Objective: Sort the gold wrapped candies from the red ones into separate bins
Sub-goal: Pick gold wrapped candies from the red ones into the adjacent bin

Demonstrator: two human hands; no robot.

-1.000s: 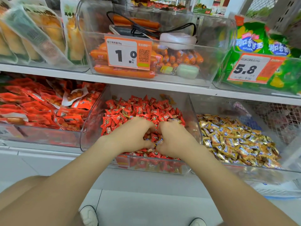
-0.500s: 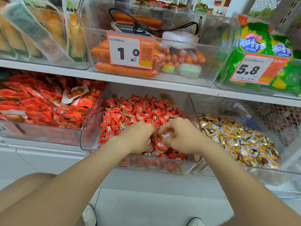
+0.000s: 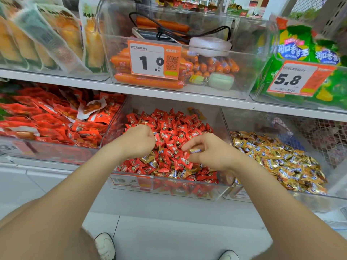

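Store shelf, lower row, three clear bins side by side. Middle bin point(image 3: 212, 113) is heaped with red candies point(image 3: 174, 126). A few gold strays point(image 3: 150, 159) are mixed in along its near edge, and one more lies at the far right corner. Right bin point(image 3: 247, 121) holds gold candies point(image 3: 281, 162) only, piled toward its near right. Both hands are over the middle bin. Left hand point(image 3: 138, 141) is at the left side of the red heap, knuckles up and fingers curled under. I cannot tell whether anything is held inside it. Right hand point(image 3: 210, 152) is at the right side of the heap, close to the wall shared with the right bin. Thumb and forefinger pinch one gold candy point(image 3: 195, 150) just above the reds, and the other fingers are loosely bent. That candy is over the middle bin, not the right one. Left bin point(image 3: 56, 152) holds red snack packets point(image 3: 47, 117). On the upper shelf point(image 3: 187, 96), above the middle bin, a clear bin holds sausages point(image 3: 148, 82), a black cable and a tag point(image 3: 154, 61) reading 1.0. Far right are green bags point(image 3: 293, 47) behind a 5.8 tag point(image 3: 294, 78). Far left are pale packets standing on end. A tag on the middle bin's near wall is blurred. Below, two white shoes point(image 3: 105, 246) rest on pale floor tiles.
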